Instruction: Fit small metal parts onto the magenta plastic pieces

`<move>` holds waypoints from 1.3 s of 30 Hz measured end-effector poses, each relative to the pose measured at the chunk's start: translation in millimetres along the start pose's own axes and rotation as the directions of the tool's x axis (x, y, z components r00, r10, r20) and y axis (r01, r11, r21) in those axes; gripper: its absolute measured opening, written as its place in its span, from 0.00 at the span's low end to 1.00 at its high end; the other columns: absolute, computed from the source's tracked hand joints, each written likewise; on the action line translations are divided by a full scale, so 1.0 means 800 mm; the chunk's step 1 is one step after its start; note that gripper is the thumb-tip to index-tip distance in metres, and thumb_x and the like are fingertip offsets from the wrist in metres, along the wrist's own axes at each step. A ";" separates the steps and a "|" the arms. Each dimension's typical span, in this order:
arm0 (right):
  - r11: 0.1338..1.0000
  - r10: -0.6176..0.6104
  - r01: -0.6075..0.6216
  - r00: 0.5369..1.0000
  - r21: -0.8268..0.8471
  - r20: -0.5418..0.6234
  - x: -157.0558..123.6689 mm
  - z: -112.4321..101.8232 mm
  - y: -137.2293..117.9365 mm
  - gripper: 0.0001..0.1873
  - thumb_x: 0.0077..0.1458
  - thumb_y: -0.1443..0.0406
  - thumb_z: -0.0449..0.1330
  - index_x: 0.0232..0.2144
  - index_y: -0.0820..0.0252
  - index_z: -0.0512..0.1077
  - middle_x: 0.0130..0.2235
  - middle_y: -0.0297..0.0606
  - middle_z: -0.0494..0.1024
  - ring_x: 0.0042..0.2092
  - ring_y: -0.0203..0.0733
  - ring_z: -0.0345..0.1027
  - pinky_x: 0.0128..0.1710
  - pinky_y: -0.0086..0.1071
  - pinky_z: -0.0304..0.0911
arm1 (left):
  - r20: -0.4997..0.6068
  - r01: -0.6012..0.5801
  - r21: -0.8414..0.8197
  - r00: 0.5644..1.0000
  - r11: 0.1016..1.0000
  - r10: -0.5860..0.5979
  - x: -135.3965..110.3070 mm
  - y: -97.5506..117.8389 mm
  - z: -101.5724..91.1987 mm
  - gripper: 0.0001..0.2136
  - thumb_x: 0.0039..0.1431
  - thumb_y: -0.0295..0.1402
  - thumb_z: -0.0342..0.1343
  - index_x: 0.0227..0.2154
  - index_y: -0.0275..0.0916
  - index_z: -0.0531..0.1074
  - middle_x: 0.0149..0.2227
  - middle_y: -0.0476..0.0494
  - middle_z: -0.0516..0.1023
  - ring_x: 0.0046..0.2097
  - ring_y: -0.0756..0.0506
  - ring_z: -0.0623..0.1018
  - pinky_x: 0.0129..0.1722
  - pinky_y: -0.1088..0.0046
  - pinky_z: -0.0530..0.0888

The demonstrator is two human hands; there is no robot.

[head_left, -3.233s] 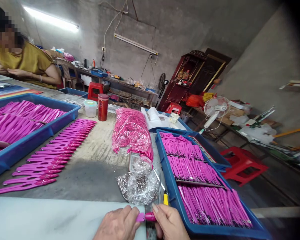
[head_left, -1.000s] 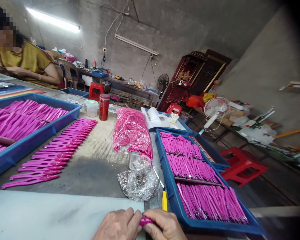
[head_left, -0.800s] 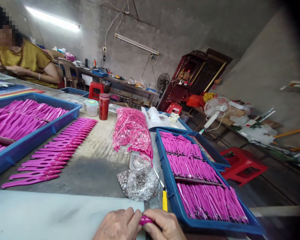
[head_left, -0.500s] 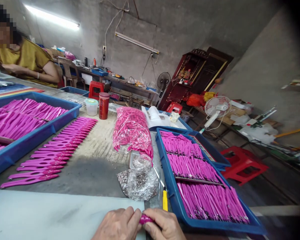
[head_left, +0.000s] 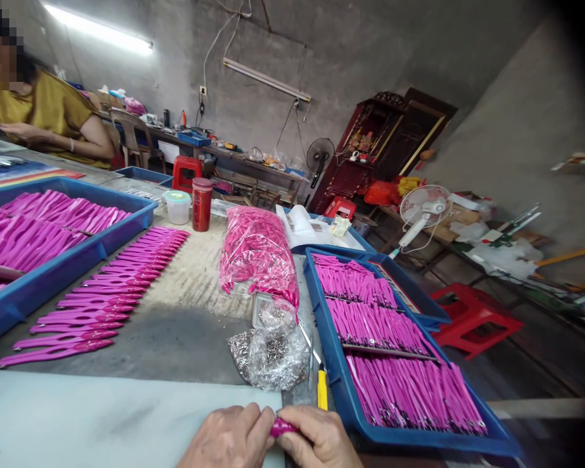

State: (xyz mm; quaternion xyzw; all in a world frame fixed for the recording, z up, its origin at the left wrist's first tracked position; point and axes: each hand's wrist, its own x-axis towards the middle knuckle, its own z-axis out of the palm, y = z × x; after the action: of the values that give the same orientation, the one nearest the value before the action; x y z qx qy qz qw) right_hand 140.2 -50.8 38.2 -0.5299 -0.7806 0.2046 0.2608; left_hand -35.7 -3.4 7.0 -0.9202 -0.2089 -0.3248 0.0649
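Both hands meet at the bottom centre, over the right end of a pale work mat (head_left: 102, 416). My left hand (head_left: 229, 435) and my right hand (head_left: 316, 435) are closed on one small magenta plastic piece (head_left: 281, 427), of which only a short rounded bit shows between the fingers. Its full shape is hidden. Just beyond my hands lies a clear plastic bag of tiny metal parts (head_left: 277, 354). A screwdriver with a yellow handle (head_left: 322, 389) lies past my right hand. To the left, a slanted row of magenta plastic handles (head_left: 92, 312) rests on the table.
Blue trays full of magenta pieces stand left (head_left: 112, 244) and right (head_left: 334, 377). A bag of pink parts (head_left: 258, 250), a red tumbler (head_left: 202, 205) and a lidded tub (head_left: 177, 209) stand farther back. A person in a yellow top (head_left: 63, 117) sits at the far left.
The view has shifted very slightly. Both hands stay together on the magenta piece, with almost no visible movement.
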 end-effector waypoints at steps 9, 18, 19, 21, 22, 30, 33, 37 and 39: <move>0.993 0.087 -0.087 0.996 0.078 0.005 0.001 0.002 0.005 0.17 0.57 0.57 0.51 0.31 0.62 0.74 0.26 0.38 0.76 0.27 0.38 0.69 0.28 0.25 0.61 | 0.043 0.008 -0.017 0.999 1.000 -0.008 0.001 -0.003 0.004 0.06 0.62 0.25 0.41 0.35 0.37 0.62 0.22 0.52 0.67 0.19 0.49 0.70 0.16 0.74 0.66; 0.994 0.076 -0.073 0.997 0.084 -0.026 0.003 0.001 0.019 0.14 0.52 0.63 0.55 0.40 0.62 0.72 0.29 0.39 0.76 0.29 0.40 0.69 0.30 0.26 0.65 | -0.077 0.111 0.022 0.991 0.994 -0.109 -0.005 -0.010 0.025 0.12 0.63 0.28 0.35 0.27 0.42 0.60 0.19 0.53 0.64 0.17 0.49 0.68 0.16 0.74 0.60; 0.992 0.088 -0.081 0.994 0.097 -0.068 0.005 0.001 0.021 0.14 0.53 0.62 0.54 0.40 0.62 0.72 0.29 0.38 0.75 0.29 0.40 0.69 0.30 0.26 0.65 | -0.086 0.119 0.024 0.989 0.993 -0.117 -0.006 -0.012 0.027 0.12 0.63 0.27 0.34 0.27 0.42 0.60 0.19 0.53 0.64 0.17 0.49 0.68 0.15 0.74 0.60; 0.986 0.136 -0.116 0.976 0.121 -0.169 0.008 0.001 0.024 0.13 0.55 0.60 0.52 0.38 0.61 0.72 0.28 0.37 0.75 0.28 0.39 0.69 0.29 0.26 0.65 | -0.105 0.135 0.037 0.986 0.990 -0.130 -0.008 -0.015 0.029 0.13 0.63 0.27 0.33 0.27 0.42 0.59 0.19 0.53 0.64 0.17 0.49 0.67 0.15 0.73 0.60; 0.983 0.160 -0.135 0.963 0.126 -0.216 0.011 0.001 0.024 0.13 0.56 0.60 0.52 0.36 0.60 0.72 0.28 0.37 0.74 0.29 0.39 0.69 0.29 0.25 0.64 | -0.114 0.141 0.046 0.984 0.989 -0.135 -0.008 -0.016 0.030 0.13 0.63 0.27 0.32 0.27 0.42 0.59 0.18 0.54 0.63 0.16 0.49 0.67 0.15 0.73 0.59; 0.984 0.126 -0.159 0.942 -0.085 -0.312 0.049 0.000 0.018 0.10 0.57 0.68 0.48 0.31 0.59 0.70 0.30 0.37 0.73 0.33 0.39 0.69 0.33 0.27 0.63 | -0.082 0.126 0.082 0.989 0.989 -0.119 -0.010 -0.019 0.026 0.12 0.62 0.27 0.34 0.27 0.42 0.60 0.18 0.54 0.65 0.16 0.49 0.68 0.14 0.73 0.61; 0.943 0.124 -0.197 0.956 -0.268 -0.265 0.064 0.001 0.018 0.11 0.56 0.72 0.49 0.28 0.60 0.70 0.28 0.37 0.72 0.32 0.40 0.68 0.32 0.29 0.61 | -0.049 0.117 0.073 0.992 0.990 -0.113 -0.010 -0.021 0.021 0.12 0.62 0.26 0.35 0.27 0.42 0.60 0.19 0.54 0.65 0.17 0.50 0.69 0.15 0.73 0.63; 0.832 0.207 -0.258 0.966 -0.492 -0.156 0.077 0.004 0.019 0.12 0.54 0.76 0.51 0.26 0.60 0.71 0.28 0.36 0.73 0.33 0.40 0.68 0.33 0.29 0.59 | -0.004 0.113 0.056 0.994 0.992 -0.113 -0.010 -0.022 0.021 0.09 0.60 0.26 0.39 0.28 0.42 0.60 0.20 0.54 0.67 0.18 0.49 0.70 0.15 0.73 0.65; 0.769 0.253 -0.268 0.961 -0.580 -0.109 0.082 0.004 0.019 0.12 0.54 0.76 0.52 0.25 0.59 0.71 0.29 0.35 0.73 0.33 0.39 0.69 0.32 0.28 0.58 | 0.001 0.109 0.048 0.994 0.993 -0.110 -0.012 -0.022 0.024 0.07 0.59 0.26 0.41 0.28 0.42 0.61 0.20 0.54 0.67 0.18 0.49 0.70 0.15 0.73 0.66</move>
State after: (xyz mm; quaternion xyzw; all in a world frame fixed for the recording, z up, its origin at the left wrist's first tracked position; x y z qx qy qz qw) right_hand 129.4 16.2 38.9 -0.6897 -0.7212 -0.0200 0.0621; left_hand -39.0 14.1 -14.0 -0.9060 -0.2669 -0.3212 0.0685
